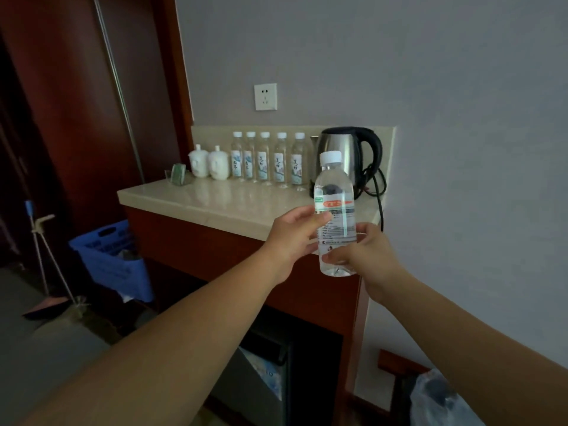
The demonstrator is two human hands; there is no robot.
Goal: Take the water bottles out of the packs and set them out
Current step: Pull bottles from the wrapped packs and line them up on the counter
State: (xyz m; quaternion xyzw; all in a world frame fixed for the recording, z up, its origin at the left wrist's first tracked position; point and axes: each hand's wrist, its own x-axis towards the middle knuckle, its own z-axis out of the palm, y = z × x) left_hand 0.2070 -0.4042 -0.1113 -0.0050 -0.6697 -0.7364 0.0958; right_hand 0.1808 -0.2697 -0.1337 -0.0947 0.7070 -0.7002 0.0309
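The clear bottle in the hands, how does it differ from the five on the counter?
The hand-held clear plastic bottle is off the surface, gripped by left hand and right hand; the five slim bottles stand on the beige counter. Its label is red and green; theirs are pale blue. All have white caps.

Held bottle [333, 210]: clear plastic, filled, white cap fitted, white label with red and green print. Upright, gripped by the left hand [295, 238] and right hand [365, 256], in front of the kettle [347, 158]. Row of five bottles [264, 158]: white caps, blue-and-white labels, standing upright immediately left of the kettle.
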